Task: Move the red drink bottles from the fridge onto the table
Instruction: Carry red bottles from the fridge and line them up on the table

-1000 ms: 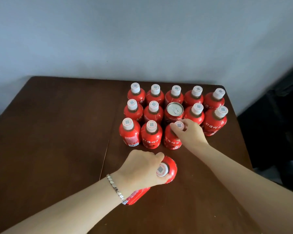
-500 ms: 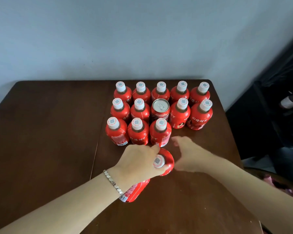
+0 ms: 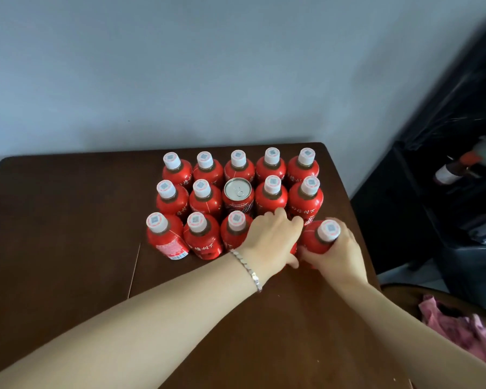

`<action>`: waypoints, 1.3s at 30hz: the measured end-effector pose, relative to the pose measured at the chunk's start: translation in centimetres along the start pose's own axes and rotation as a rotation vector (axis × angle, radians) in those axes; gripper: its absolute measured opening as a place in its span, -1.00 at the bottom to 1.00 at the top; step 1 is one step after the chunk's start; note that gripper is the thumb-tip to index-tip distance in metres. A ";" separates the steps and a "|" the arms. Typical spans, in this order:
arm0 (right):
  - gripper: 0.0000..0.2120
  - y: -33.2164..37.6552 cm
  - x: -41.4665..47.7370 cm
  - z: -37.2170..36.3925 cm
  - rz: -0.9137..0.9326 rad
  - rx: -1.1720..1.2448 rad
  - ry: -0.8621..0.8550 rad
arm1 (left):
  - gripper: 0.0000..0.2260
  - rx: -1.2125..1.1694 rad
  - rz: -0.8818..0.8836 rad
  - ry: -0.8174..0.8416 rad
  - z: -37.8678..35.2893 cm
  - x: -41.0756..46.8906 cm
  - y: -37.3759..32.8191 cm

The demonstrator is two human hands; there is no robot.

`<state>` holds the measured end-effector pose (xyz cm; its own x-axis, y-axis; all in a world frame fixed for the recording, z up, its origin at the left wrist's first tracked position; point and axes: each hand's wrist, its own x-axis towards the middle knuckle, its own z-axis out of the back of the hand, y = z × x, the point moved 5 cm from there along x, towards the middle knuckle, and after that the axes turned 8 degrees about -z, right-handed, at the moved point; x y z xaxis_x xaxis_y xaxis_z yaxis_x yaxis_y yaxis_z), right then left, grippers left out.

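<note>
Several red drink bottles with white caps (image 3: 205, 240) stand in three rows at the back right of the dark wooden table (image 3: 68, 248). One more red bottle (image 3: 316, 241) is at the right end of the front row, its cap leaning toward me. My right hand (image 3: 340, 256) wraps it from the right. My left hand (image 3: 272, 240), with a bracelet on the wrist, grips the same bottle from the left and hides its lower body.
A silver-topped red can (image 3: 237, 196) stands in the middle of the second row. The table's right edge (image 3: 359, 234) is close to the held bottle. A dark cabinet with a bottle inside (image 3: 448, 174) is at the right. Pink cloth (image 3: 460, 329) lies at the lower right.
My left hand carried the bottle from the table's front middle to the right end of the front row. My right hand left the front-row bottle, then closed on the carried one.
</note>
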<state>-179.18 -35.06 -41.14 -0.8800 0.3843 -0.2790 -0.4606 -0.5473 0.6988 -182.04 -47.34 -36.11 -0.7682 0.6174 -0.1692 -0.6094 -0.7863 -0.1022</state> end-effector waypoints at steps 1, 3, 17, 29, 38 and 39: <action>-0.28 0.3 0.5 0.0 -0.004 0.020 0.005 | -0.51 0.014 0.014 0.011 -0.1 0.5 0.3; -0.26 0.7 1.1 -0.3 -0.001 0.033 0.044 | -0.58 0.018 0.045 0.000 -0.3 1.5 0.7; -0.04 -0.9 0.4 -4.5 -0.483 0.317 0.189 | -0.48 0.132 0.063 -0.424 -3.8 -1.0 1.7; -0.08 1.2 -0.7 -6.2 -0.829 1.268 0.401 | -0.15 -0.976 1.178 -0.537 -3.2 -11.3 11.3; -0.48 0.4 -1.8 -6.2 -0.833 0.818 0.470 | -0.29 -1.072 1.216 -0.429 -4.8 -12.5 12.7; -0.67 0.4 -2.4 -5.9 -0.835 0.699 0.499 | -0.40 -1.074 1.210 -0.338 -5.0 -12.6 12.6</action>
<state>-177.93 -40.56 -44.04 -0.3578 0.0131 -0.9337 -0.8844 0.3161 0.3433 -179.04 -65.16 -40.15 -0.7595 -0.4624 -0.4576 0.6311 -0.3529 -0.6908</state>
